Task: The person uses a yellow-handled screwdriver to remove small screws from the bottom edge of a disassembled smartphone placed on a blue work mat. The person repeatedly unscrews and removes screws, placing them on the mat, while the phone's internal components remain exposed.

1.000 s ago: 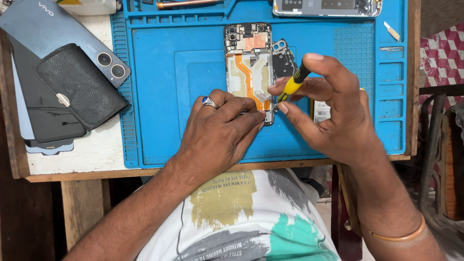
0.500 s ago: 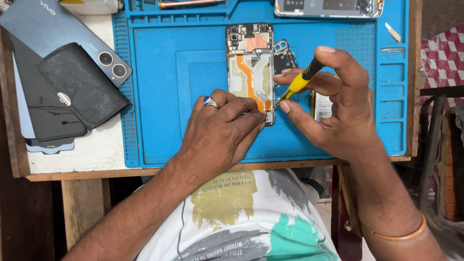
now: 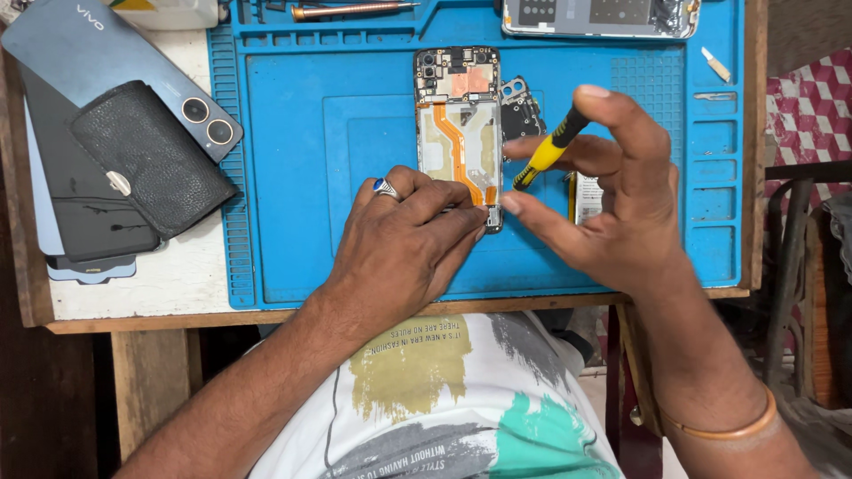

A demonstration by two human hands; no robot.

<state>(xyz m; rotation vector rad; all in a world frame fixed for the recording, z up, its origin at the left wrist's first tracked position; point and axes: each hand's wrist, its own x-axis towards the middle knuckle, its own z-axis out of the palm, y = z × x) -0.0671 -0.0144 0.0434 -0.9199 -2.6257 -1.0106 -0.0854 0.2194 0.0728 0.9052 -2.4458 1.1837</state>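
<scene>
**Screwdriver lifted off the opened phone**

Since the earlier frame, the right hand (image 3: 612,200) has risen a little and its fingers have spread wider; the screwdriver tip now sits just beside the lower right edge of the opened phone (image 3: 459,133) rather than on it. That hand grasps the yellow-and-black screwdriver (image 3: 546,153) between thumb and index finger, the tool tilted with its tip pointing down and left. The left hand (image 3: 404,244) has stayed in place: it lies flat on the blue repair mat (image 3: 328,177), fingers pressed against the bottom end of the phone, holding it steady. A ring with a blue stone (image 3: 382,186) is on one finger.

The phone lies upright in the centre of the frame, back cover off, with an orange flex cable running down its middle. A small black camera module (image 3: 519,106) lies just beside its upper right corner. At the upper left of the frame, on the wooden counter (image 3: 160,288), a grey-blue phone (image 3: 106,62) and a black textured pouch (image 3: 151,160) rest on darker phones. Another opened phone frame (image 3: 599,16) lies at the top edge, right of centre.
</scene>
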